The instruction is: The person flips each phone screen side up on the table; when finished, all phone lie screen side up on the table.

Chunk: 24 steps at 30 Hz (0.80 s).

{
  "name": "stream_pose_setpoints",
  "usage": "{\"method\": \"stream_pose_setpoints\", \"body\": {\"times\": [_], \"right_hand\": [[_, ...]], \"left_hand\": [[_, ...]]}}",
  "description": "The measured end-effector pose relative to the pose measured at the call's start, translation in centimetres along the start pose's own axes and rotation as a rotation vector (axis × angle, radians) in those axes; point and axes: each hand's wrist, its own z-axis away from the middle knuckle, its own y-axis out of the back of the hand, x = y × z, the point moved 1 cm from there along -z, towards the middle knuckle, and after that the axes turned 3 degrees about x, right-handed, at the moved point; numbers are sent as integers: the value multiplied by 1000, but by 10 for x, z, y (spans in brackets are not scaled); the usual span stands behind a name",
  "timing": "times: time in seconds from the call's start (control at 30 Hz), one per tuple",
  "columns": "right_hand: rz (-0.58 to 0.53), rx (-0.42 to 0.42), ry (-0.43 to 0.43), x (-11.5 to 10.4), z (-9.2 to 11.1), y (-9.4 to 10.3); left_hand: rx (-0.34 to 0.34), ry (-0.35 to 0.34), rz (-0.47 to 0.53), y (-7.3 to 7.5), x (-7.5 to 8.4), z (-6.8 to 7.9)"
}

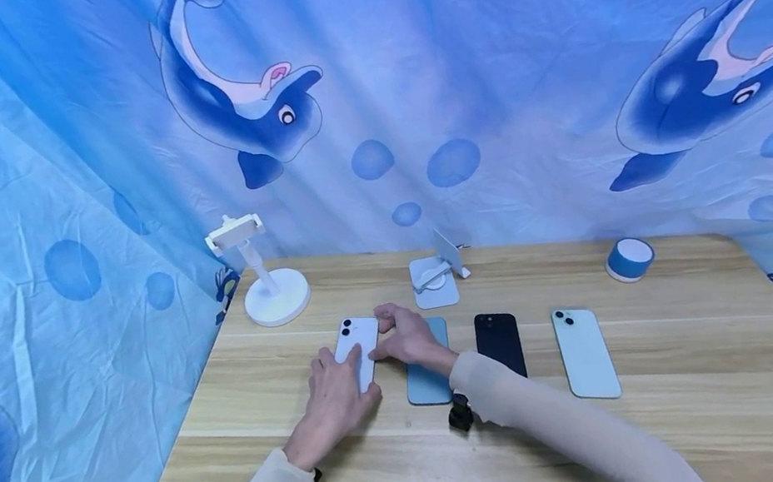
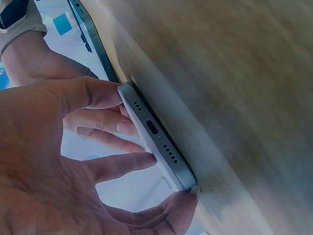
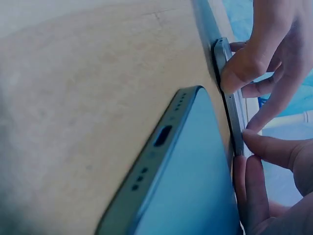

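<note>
A white phone (image 1: 365, 334) lies back up on the table, its two camera lenses at the far left corner. My left hand (image 1: 335, 392) grips it by the edges: the thumb sits at the near right corner, the index fingertip touches the back, and other fingers line the left edge. In the left wrist view the phone's bottom end (image 2: 155, 134), with port and speaker holes, faces the camera. My right hand (image 1: 407, 334) holds the phone's right edge near the top with thumb and fingers. Under the right wrist lies a blue phone (image 1: 428, 384), partly hidden.
Further right lie a black phone (image 1: 499, 337), partly under the right sleeve, and a pale green phone (image 1: 588, 352). Along the back stand a white phone holder (image 1: 277, 296), a folding stand (image 1: 436, 292) and a blue and white cylinder (image 1: 630, 260). A dolphin curtain (image 1: 481, 74) hangs behind.
</note>
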Motion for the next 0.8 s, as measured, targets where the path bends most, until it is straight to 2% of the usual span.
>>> {"method": "stream_pose_setpoints", "body": {"times": [0.53, 0.8], "right_hand": [[-29, 12, -36, -3, -3, 2], [-49, 34, -38, -3, 1, 0]], "left_hand": [[-8, 15, 16, 2, 0, 1], [-38, 30, 37, 6, -1, 4]]}}
